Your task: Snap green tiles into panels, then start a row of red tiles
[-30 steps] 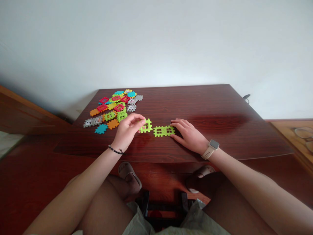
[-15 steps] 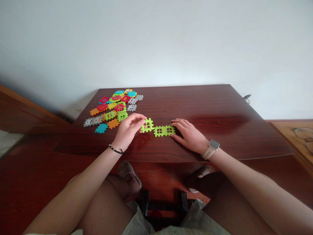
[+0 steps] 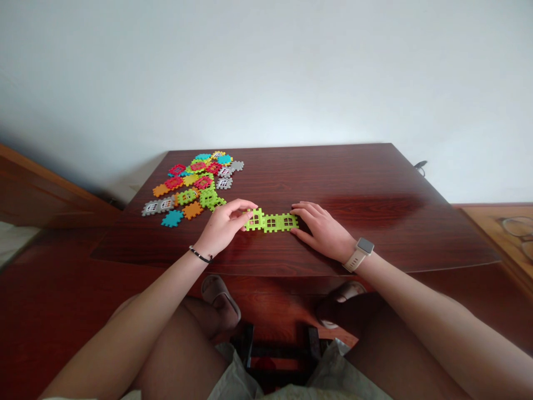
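A row of lime-green window tiles (image 3: pixel 278 222) lies flat on the dark wooden table (image 3: pixel 375 222), near its front middle. My left hand (image 3: pixel 225 225) pinches the leftmost green tile (image 3: pixel 255 219), which sits against the left end of the row. My right hand (image 3: pixel 322 230), with a watch on its wrist, rests with its fingers spread flat on the table, their tips touching the right end of the row.
A heap of several coloured interlocking tiles (image 3: pixel 194 183), red, orange, grey, teal, yellow and green, lies at the table's far left. A white wall stands behind. Glasses (image 3: pixel 518 228) lie on a lighter surface at the right. My knees and sandalled feet are below the table edge.
My left hand has carried the single green tile rightward and down until it meets the left end of the green row. My right hand has stayed still on the row's right end.
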Action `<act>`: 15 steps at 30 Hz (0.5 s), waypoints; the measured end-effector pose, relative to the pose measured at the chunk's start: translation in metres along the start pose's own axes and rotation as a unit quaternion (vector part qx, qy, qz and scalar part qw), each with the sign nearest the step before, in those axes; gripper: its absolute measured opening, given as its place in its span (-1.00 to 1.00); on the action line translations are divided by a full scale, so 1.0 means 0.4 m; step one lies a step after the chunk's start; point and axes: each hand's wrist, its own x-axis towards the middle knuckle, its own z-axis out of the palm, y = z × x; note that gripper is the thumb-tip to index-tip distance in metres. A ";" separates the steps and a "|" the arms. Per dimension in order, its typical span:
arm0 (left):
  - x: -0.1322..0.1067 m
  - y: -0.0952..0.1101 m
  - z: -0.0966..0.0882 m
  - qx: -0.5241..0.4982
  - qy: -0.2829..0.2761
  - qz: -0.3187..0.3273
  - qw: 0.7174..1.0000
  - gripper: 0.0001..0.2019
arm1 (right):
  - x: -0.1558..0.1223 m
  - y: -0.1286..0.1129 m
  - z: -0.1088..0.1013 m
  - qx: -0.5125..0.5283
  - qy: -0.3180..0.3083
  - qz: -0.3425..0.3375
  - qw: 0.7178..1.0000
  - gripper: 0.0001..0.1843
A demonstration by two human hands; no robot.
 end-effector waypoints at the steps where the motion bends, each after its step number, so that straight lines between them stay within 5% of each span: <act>1: 0.000 0.000 0.001 0.005 -0.004 -0.001 1.000 -0.73 | 0.000 0.000 0.000 0.000 0.000 0.001 1.000 -0.59; 15: -0.001 -0.011 0.003 0.070 -0.035 0.015 0.997 -0.68 | 0.003 0.001 0.005 -0.004 0.001 -0.004 1.000 -0.61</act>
